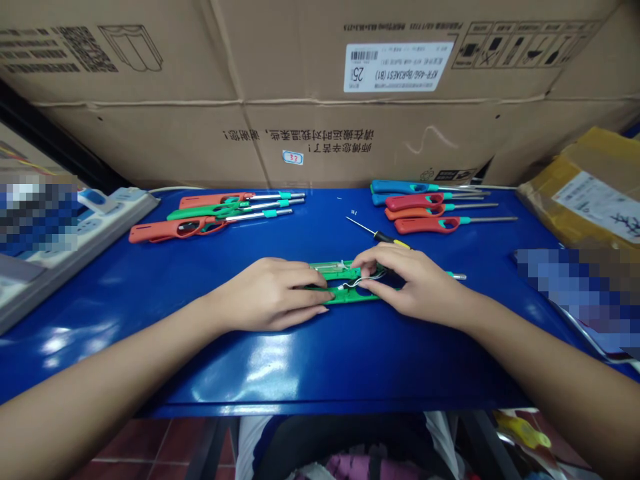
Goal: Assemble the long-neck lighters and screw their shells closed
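A green gas lighter (345, 285), opened so its inner parts and a white wire show, lies in the middle of the blue table (320, 353). My left hand (273, 293) rests on its handle end with the fingers pressed down on the green shell. My right hand (407, 280) grips the barrel end, fingertips pinching at the wire and inner parts. The metal nozzle tip (457, 276) sticks out past my right hand. A small screwdriver (377, 233) with a black and yellow handle lies just behind my right hand.
Three lighters, orange and green (210, 215), lie at the back left. Several blue and red lighters (430, 207) lie at the back right. Large cardboard boxes (320, 93) wall the far edge. A white power strip (100, 213) sits at left, a yellow parcel (590, 193) at right.
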{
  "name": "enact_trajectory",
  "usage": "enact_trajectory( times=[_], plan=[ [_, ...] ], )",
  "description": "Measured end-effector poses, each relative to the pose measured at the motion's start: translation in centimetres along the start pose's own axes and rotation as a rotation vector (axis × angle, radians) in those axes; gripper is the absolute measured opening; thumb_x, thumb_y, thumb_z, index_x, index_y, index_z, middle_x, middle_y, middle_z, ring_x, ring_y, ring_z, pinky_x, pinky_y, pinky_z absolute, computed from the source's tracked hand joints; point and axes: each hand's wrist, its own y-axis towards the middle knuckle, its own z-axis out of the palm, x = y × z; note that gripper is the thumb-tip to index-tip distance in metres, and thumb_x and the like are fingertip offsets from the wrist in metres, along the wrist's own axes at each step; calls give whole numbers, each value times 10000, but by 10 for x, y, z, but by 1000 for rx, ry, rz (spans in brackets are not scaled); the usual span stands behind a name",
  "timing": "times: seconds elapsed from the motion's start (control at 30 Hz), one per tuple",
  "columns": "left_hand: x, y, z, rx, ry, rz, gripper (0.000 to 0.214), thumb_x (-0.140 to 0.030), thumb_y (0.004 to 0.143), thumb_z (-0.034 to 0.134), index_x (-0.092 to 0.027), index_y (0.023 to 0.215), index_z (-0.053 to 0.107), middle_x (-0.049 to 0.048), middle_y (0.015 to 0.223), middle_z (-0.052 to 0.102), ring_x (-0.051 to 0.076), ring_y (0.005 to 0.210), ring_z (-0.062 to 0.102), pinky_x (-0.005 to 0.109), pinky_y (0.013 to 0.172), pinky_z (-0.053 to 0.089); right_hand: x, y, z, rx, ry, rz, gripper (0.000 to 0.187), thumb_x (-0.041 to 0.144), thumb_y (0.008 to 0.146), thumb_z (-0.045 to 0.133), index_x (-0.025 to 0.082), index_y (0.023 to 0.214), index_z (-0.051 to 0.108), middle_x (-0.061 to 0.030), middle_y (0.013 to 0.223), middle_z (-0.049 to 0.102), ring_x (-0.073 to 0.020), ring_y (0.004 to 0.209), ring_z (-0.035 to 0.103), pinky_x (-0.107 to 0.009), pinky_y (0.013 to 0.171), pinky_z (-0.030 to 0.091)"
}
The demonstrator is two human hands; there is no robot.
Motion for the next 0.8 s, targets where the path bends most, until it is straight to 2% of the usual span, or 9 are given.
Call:
enact_trajectory(
  times=[0.1, 0.2, 0.3, 0.37, 0.43, 0.53, 0.6, 0.8],
  plan=[
    [-2, 1, 1, 1, -32, 23, 221, -289, 1021, 560, -205, 1150, 718, 59, 1066, 755, 166, 859, 719, 284, 676, 527, -2, 0, 2, -28, 4, -48, 93, 182, 977, 603, 192, 1048, 662, -48, 933, 722, -184, 892, 647, -340, 824, 503],
    [-4, 3, 1, -7, -62, 24, 245, -348, 1001, 601, -181, 1143, 711, 66, 1057, 756, 181, 860, 722, 295, 668, 530, -3, -1, -1, -52, 0, -31, 80, 168, 971, 592, 182, 975, 671, -58, 941, 722, -185, 882, 631, -353, 818, 494],
    [-5, 3, 0, -65, -97, -3, 245, -320, 977, 640, -150, 1146, 694, 62, 1016, 766, 183, 848, 707, 298, 703, 540, -3, -2, -7, 42, -37, -29, 54, 215, 931, 658, 193, 966, 693, -43, 943, 704, -193, 891, 612, -392, 864, 470],
    [-4, 3, 0, -128, -110, -62, 214, -248, 971, 640, -146, 1152, 689, 55, 997, 766, 177, 839, 685, 297, 734, 537, -2, -2, -10, 83, -52, -29, 70, 256, 929, 671, 205, 955, 711, -42, 981, 695, -198, 918, 610, -407, 885, 454],
    [-2, 2, 2, -167, -111, -169, 224, -214, 976, 622, -152, 1182, 687, 64, 1031, 752, 181, 873, 662, 312, 789, 535, -3, -1, -11, 40, -64, -13, 92, 243, 949, 636, 202, 929, 716, -49, 986, 689, -196, 917, 609, -393, 858, 456],
    [1, 2, 7, -158, -114, -346, 285, -248, 996, 598, -161, 1256, 673, 90, 1134, 710, 207, 994, 635, 357, 888, 529, -6, 1, -10, -39, -104, 37, 106, 192, 950, 608, 187, 930, 712, -60, 954, 684, -201, 901, 608, -372, 814, 468],
    [3, 3, 12, -135, -143, -427, 294, -291, 1005, 593, -173, 1259, 681, 90, 1155, 692, 217, 1038, 624, 375, 919, 528, -7, 2, -8, -28, -149, 73, 87, 206, 942, 630, 183, 962, 712, -64, 958, 682, -216, 921, 607, -381, 828, 470],
    [4, 5, 19, -159, -243, -512, 232, -324, 974, 652, -181, 1141, 726, 71, 1077, 689, 201, 987, 637, 362, 894, 537, -6, 3, 0, 83, -162, 137, 94, 282, 945, 662, 197, 958, 700, -51, 980, 667, -223, 948, 599, -403, 882, 457]
  ],
)
